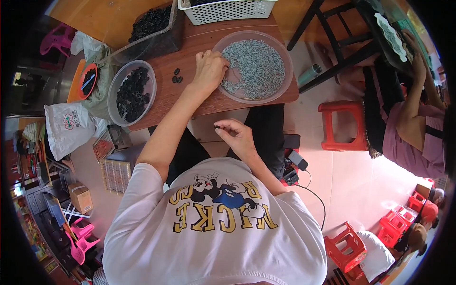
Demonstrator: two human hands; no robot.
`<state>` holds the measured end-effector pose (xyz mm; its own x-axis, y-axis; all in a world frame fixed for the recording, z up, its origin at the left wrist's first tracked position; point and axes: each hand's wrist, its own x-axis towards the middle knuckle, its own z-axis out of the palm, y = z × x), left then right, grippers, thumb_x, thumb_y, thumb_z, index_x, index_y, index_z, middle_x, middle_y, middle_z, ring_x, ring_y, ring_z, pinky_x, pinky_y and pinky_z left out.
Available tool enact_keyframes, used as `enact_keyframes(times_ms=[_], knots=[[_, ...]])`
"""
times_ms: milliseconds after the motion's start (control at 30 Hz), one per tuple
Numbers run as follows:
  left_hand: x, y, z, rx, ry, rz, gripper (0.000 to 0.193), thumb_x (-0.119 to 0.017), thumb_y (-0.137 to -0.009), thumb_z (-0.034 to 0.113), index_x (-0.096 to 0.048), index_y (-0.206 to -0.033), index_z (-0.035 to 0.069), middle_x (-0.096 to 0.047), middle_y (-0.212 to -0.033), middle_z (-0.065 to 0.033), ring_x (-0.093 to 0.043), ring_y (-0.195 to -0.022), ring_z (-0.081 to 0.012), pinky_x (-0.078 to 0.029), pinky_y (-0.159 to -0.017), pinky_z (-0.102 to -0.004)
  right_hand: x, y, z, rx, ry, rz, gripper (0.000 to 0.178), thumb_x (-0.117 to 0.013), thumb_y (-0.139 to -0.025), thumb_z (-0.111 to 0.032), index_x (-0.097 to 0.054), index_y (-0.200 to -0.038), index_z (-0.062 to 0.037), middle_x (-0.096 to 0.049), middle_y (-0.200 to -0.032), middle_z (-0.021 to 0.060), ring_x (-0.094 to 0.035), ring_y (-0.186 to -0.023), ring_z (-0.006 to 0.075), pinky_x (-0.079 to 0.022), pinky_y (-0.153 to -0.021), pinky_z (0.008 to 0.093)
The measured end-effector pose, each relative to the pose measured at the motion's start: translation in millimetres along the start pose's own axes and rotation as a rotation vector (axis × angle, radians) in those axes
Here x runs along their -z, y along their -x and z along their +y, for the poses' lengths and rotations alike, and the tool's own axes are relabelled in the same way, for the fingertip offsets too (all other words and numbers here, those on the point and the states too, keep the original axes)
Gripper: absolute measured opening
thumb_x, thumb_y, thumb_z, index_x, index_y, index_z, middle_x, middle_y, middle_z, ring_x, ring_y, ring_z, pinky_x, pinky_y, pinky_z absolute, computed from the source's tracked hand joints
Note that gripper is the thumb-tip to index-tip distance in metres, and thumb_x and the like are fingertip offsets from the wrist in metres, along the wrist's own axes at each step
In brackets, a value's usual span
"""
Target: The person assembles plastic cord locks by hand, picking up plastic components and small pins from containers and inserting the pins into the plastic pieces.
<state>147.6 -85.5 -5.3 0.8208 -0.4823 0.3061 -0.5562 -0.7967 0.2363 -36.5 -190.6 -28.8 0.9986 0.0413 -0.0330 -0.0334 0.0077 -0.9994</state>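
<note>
My left hand (pixel 209 72) reaches over the left rim of a round clear tub (pixel 288 66). Its fingers are curled, and what the fingertips pinch, if anything, is hidden. The tub holds a heap of small grey-blue metal pieces (pixel 256 66), like screws or springs. My right hand (pixel 238 137) hovers in front of the table edge, above my lap. Between its thumb and forefinger sits a small black part (pixel 217 127). Several black round parts (pixel 176 72) lie in a small group on the tabletop, left of my left hand.
On the brown table (pixel 194 40) stand a clear tub (pixel 112 97) of black parts, a dark bin (pixel 175 35) of more black parts and a white perforated basket (pixel 228 13). A red stool (pixel 344 126) stands at right, near another person (pixel 413 118) handling a pale strip.
</note>
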Motion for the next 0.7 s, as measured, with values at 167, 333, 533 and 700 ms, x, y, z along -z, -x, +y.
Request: enact_keyframes(times_ms=[167,333,533,700], knots=[[2,-1,-3,-0.066,0.024,-0.034,0.009,-0.067,-0.072,0.005,-0.069,-0.08,0.007,-0.06,-0.085,-0.0069,-0.052,-0.092,-0.0255,-0.032,-0.084,-0.0407,1,0,1,-0.009,0.005,0.008,0.018,-0.067,-0.077,-0.003,-0.068,-0.095,-0.006,-0.062,-0.082,0.0037,-0.058,-0.07,0.0101,-0.047,-0.064,0.0214],[8,-3,-3,-0.124,0.033,-0.107,0.007,-0.066,-0.073,0.005,-0.067,-0.08,0.005,-0.06,-0.086,-0.0077,-0.053,-0.091,-0.0253,-0.032,-0.084,-0.0403,1,0,2,-0.015,-0.001,-0.002,0.018,-0.067,-0.077,-0.003,-0.068,-0.095,-0.0059,-0.062,-0.082,0.0036,-0.058,-0.071,0.0102,-0.047,-0.064,0.0214],[17,-7,1,-0.127,0.134,-0.088,0.009,-0.064,-0.077,0.006,-0.064,-0.086,0.005,-0.061,-0.087,-0.0073,-0.056,-0.085,-0.0224,-0.037,-0.079,-0.0373,4,0,3,-0.02,-0.034,0.031,0.018,-0.067,-0.077,-0.002,-0.068,-0.094,-0.0058,-0.061,-0.08,0.0024,-0.055,-0.069,0.008,-0.045,-0.063,0.0201],[36,14,2,0.486,1.5,-0.183,0.01,-0.06,-0.085,0.006,-0.064,-0.092,0.0,-0.065,-0.089,-0.0087,-0.058,-0.071,-0.0117,-0.047,-0.063,-0.0233,13,-8,-3,-0.068,-0.181,0.073,0.017,-0.067,-0.078,-0.001,-0.067,-0.094,-0.0035,-0.059,-0.078,-0.0015,-0.052,-0.068,0.0042,-0.043,-0.063,0.0177]])
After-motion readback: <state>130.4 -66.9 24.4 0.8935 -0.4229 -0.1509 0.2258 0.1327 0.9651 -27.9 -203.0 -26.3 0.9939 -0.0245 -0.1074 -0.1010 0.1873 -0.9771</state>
